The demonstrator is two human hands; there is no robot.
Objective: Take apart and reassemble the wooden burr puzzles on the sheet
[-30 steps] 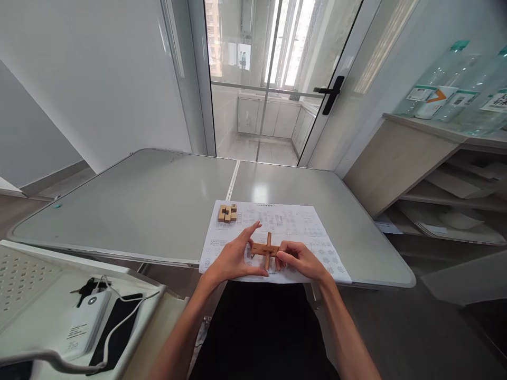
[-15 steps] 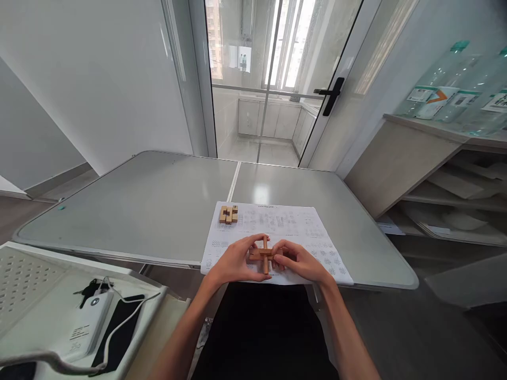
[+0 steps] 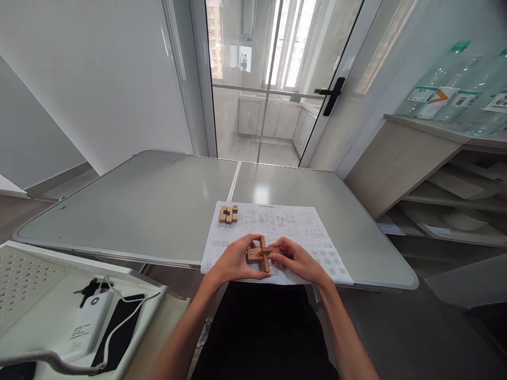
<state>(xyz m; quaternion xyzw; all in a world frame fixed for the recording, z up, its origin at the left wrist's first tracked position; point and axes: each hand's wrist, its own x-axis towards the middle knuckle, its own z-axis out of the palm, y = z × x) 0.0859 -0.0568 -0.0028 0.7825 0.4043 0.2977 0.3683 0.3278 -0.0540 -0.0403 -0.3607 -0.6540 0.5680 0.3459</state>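
Observation:
A small cross-shaped wooden puzzle [image 3: 261, 254] sits between my two hands, just above a printed instruction sheet [image 3: 301, 227] on the grey table [image 3: 158, 200]. My left hand [image 3: 233, 261] pinches the puzzle's left end with curled fingers. On the puzzle's right end my right hand [image 3: 297, 261] is closed too. A second set of light wooden blocks [image 3: 228, 214] lies on the sheet's far left corner, untouched.
A white perforated tray [image 3: 35, 285] at the lower left holds a power bank [image 3: 85, 327], a cable, keys and a black phone. Open shelves with papers [image 3: 447, 195] stand to the right. Behind the table is a glass door [image 3: 277, 79].
My left fingers, stretched out a second ago, have closed round the puzzle. The cross has tilted slightly and sits a little lower and nearer between both hands.

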